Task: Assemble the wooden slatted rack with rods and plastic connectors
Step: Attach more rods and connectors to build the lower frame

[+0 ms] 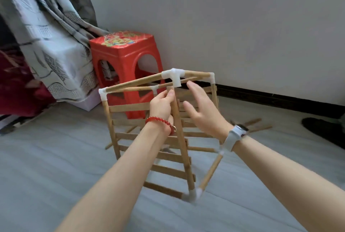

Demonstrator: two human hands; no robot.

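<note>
The wooden slatted rack (168, 157) stands upright on the floor, its slat panels joined by rods and white plastic connectors. My left hand (161, 104) grips the upper part of an upright rod (182, 144), just below a white T-connector (173, 77) on the top rod (134, 83). The rod's top end sits slightly under that connector's socket. My right hand (202, 110) hovers beside the rod with fingers spread, holding nothing. A corner connector (192, 194) joins the rod's foot to a lower rod (211, 171).
A red plastic stool (121, 58) stands behind the rack by the wall. Patterned grey cloth (50, 45) hangs at the left. Loose rods (259, 125) lie on the floor behind my right wrist. A dark object (324, 131) lies at the right edge.
</note>
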